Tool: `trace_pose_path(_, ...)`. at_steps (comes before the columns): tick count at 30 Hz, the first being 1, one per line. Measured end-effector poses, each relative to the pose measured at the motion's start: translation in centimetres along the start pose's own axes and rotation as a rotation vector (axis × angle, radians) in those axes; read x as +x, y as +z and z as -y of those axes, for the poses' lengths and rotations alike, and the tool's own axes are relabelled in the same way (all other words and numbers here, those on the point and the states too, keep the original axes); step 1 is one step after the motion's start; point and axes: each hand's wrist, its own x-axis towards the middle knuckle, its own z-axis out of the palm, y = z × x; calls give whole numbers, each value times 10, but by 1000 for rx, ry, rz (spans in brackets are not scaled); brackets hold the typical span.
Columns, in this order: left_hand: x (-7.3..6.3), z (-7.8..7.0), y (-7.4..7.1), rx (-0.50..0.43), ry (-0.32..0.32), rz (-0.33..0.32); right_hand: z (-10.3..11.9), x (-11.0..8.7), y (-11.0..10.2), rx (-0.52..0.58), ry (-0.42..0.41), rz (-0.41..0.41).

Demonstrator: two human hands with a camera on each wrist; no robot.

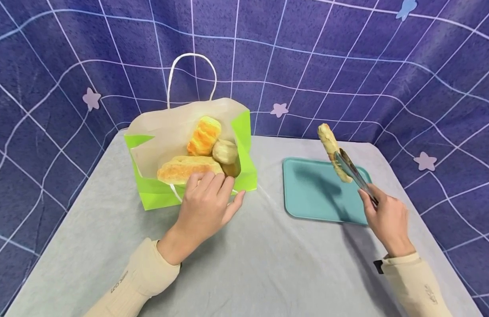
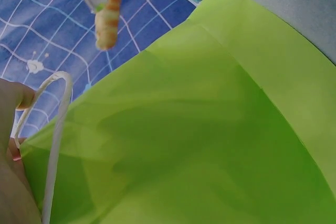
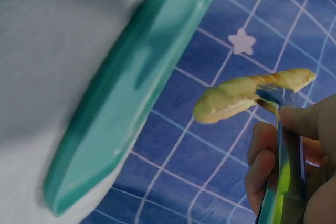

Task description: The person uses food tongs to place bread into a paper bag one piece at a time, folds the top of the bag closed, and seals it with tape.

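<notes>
My left hand (image 1: 206,209) grips the near rim of a green paper bag (image 1: 159,199), its fingers curled over the edge beside the white handle (image 2: 56,145). Inside the open bag lie a long bread loaf (image 1: 177,169), an orange-yellow bread (image 1: 205,135) and a pale round bun (image 1: 225,152); something brownish beneath the bun is partly covered. My right hand (image 1: 389,220) holds metal tongs (image 1: 356,175). Between the tong tips is a long, thin, twisted bread stick (image 3: 226,98), raised above the teal tray (image 1: 312,204).
The tray lies on a pale cloth-covered table (image 1: 264,259), to the right of the bag. Behind the table hangs a blue gridded curtain (image 1: 308,66) with star shapes. The bag's far handle (image 1: 193,55) stands upright.
</notes>
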Motion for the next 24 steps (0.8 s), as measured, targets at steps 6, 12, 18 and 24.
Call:
trace_pose_path(6, 0, 1, -1, 5, 2, -3, 17, 3, -4, 47, -44, -52)
trace_pose_path(12, 0, 0, -2, 10, 3, 1, 32, 5, -12, 134, -57, -61)
trace_pose_path(18, -1, 1, -2, 21, 6, 10, 53, 10, -21, 293, -74, -64)
trace_pose_path(24, -1, 1, -3, 27, 11, 12, 84, 18, -29, 422, -109, -118)
